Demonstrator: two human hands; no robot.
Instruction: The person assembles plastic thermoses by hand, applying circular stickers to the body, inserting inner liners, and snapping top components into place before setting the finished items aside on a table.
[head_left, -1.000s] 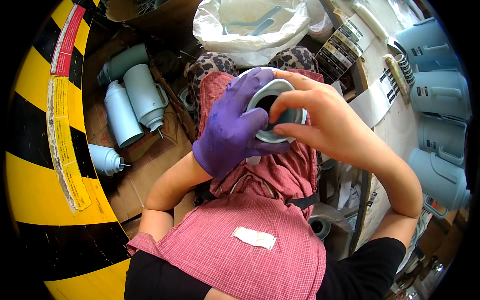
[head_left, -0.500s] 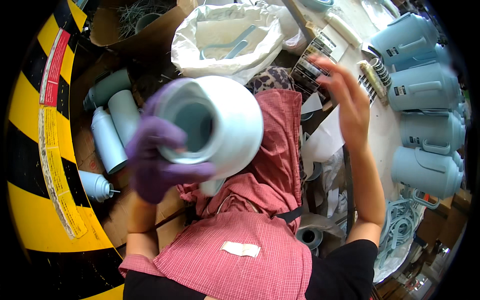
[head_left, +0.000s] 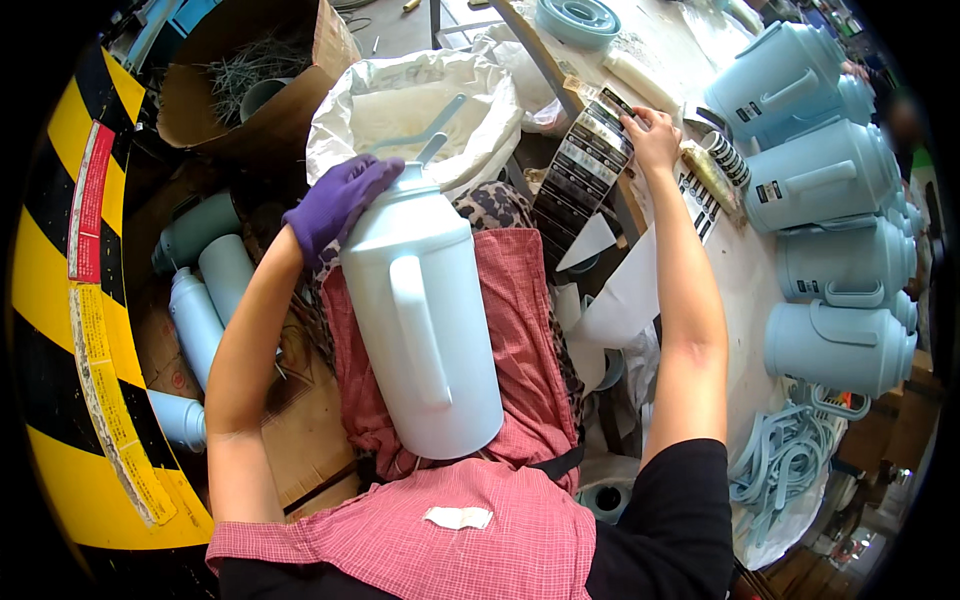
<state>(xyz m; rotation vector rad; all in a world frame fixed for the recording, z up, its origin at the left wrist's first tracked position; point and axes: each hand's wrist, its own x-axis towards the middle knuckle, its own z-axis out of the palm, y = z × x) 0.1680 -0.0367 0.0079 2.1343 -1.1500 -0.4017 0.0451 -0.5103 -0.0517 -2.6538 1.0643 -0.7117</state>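
Cluttered workshop, edged at far left by a yellow-and-black striped panel (head_left: 45,385) bearing a red label (head_left: 92,200) above a long yellow label (head_left: 118,410), both with print too small to make out. Next, on flattened cardboard (head_left: 300,455), loose flask bodies (head_left: 196,325), close enough to the left forearm to be knocked by a careless swing. Then the left hand (head_left: 345,200), in a purple glove, fingers curled closed over the neck end of a pale blue flask (head_left: 460,370). Lying lengthwise along the lap, handle (head_left: 418,330) upward, with no label visible on that side. Smooth, rounded and gripped at one end only, so probably prone to roll or slide off the apron (head_left: 515,290) after a slackened hold or a shift of the knees. Farther right, the bare right hand (head_left: 655,140), fingers bent at the upper end of a black-and-white label sheet (head_left: 580,165) overhanging the bench (head_left: 700,310); cannot tell of any pinch on a single label. Likely to crease or tear under a hasty tug. Rightmost, light-blue jugs (head_left: 825,175) with small dark labels (head_left: 768,191), writing and brand unreadable.
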